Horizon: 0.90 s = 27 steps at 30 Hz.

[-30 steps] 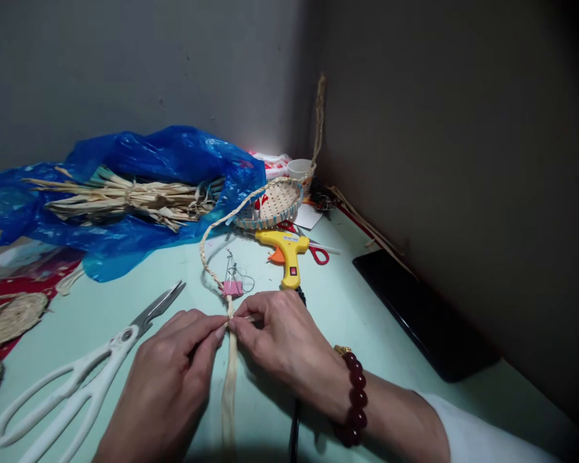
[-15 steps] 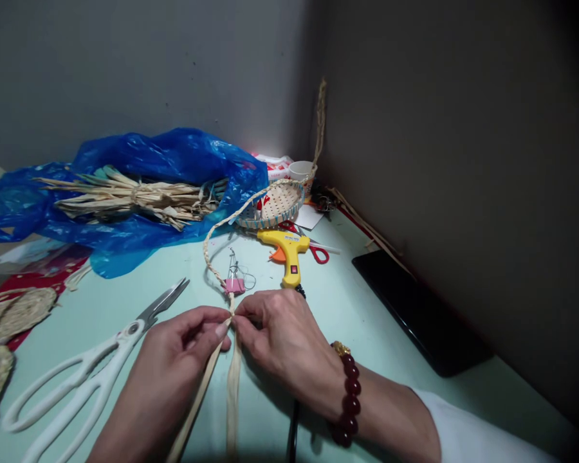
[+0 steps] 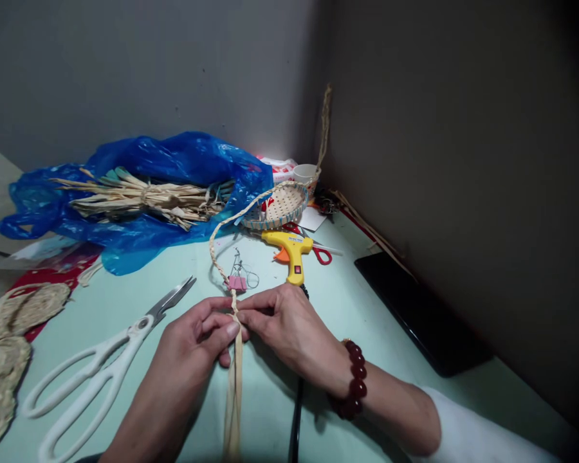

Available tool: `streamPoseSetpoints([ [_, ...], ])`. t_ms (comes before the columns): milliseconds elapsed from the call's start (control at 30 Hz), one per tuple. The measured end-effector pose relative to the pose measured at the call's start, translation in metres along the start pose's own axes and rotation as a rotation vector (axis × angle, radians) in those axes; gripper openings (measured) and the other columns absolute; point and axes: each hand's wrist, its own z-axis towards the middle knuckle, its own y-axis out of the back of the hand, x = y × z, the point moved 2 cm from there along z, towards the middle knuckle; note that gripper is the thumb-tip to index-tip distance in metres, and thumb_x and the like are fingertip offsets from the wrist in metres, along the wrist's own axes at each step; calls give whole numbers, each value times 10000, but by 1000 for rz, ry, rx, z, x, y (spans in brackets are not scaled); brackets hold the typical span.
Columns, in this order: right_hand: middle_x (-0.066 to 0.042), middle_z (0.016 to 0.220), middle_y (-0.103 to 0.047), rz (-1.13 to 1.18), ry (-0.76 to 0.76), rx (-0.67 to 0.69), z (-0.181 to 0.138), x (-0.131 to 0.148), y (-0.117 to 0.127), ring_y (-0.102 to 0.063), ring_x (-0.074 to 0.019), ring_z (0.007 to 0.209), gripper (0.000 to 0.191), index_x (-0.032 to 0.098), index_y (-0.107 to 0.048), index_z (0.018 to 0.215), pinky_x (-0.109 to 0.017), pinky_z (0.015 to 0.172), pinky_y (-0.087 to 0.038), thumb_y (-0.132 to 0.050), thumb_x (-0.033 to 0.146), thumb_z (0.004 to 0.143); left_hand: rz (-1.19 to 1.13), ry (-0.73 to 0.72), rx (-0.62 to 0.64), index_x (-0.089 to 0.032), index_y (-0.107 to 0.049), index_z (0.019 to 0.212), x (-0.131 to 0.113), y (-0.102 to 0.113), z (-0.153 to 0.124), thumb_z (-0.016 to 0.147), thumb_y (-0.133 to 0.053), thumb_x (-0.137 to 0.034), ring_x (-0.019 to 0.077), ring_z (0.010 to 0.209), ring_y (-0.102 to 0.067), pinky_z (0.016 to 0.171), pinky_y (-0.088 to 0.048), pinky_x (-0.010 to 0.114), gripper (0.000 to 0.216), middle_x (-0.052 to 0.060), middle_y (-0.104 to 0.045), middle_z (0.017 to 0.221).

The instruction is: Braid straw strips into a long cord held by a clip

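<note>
My left hand (image 3: 193, 350) and my right hand (image 3: 284, 325) meet at the middle of the pale green table (image 3: 347, 321), both pinched on the loose straw strands (image 3: 235, 392) at the end of a straw braid (image 3: 217, 257). The braid curves away toward the back corner, with a pink binder clip (image 3: 238, 281) clamped on it just beyond my fingers. The unbraided strands trail toward me. A dark red bead bracelet (image 3: 354, 382) sits on my right wrist.
Large white-handled scissors (image 3: 101, 357) lie at the left. A yellow glue gun (image 3: 292, 251), red-handled scissors (image 3: 321, 254) and a small woven tray (image 3: 277, 206) sit behind. A blue plastic bag (image 3: 139, 193) holds dried husks. Woven straw mats (image 3: 4, 347) lie far left; a black tablet (image 3: 419, 308) lies right.
The strand my left hand had pulled out to the left half a second ago is back beside the others. Both hands have shifted slightly up and right along the braid.
</note>
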Motion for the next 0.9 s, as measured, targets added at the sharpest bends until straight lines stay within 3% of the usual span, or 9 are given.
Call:
streamPoseSetpoints([
  [167, 23, 664, -636, -94, 37, -47, 2, -1, 4, -515, -86, 646, 207, 164, -713, 657, -207, 610, -335, -583, 153, 817, 63, -12, -32, -145, -536, 1101, -2, -2, 1, 699, -677, -368, 164, 654, -555, 551, -448, 252, 480, -11, -639, 688],
  [367, 38, 551, -549, 6, -57, 31, 3, -2, 4, -456, -84, 579, 233, 151, -733, 680, -194, 553, -326, -567, 196, 838, 165, 9, -57, -151, -557, 1136, 1, 2, 1, 699, -668, -343, 156, 499, -506, 426, -348, 229, 490, -61, -568, 518],
  [433, 34, 561, -567, 17, -60, 23, 4, -1, 4, -456, -89, 585, 227, 151, -743, 691, -196, 555, -332, -580, 205, 839, 233, -30, -102, -165, -584, 1133, -2, 2, -1, 706, -666, -328, 174, 501, -544, 463, -365, 249, 465, -43, -620, 532],
  [600, -6, 713, -714, 79, -89, 16, 6, -3, 1, -555, -124, 663, 178, 172, -789, 814, -210, 619, -403, -621, 229, 832, 518, -143, -211, -208, -604, 1135, -15, 0, -7, 761, -606, -330, 285, 765, -687, 704, -439, 336, 393, 23, -749, 691],
  [767, -35, 792, -752, 140, -103, -13, 6, -10, -3, -628, -163, 739, 181, 178, -794, 878, -239, 681, -454, -651, 264, 809, 828, -215, -201, -152, -493, 1323, -23, -8, -10, 835, -436, -290, 350, 844, -694, 732, -439, 389, 511, 99, -771, 880],
  [900, -47, 808, -756, 191, -127, -36, 5, -12, -6, -639, -175, 757, 183, 176, -794, 882, -251, 683, -469, -657, 263, 796, 926, -281, -186, -112, -354, 1454, -21, -12, -12, 875, -354, -278, 348, 855, -697, 714, -461, 383, 603, 141, -753, 927],
])
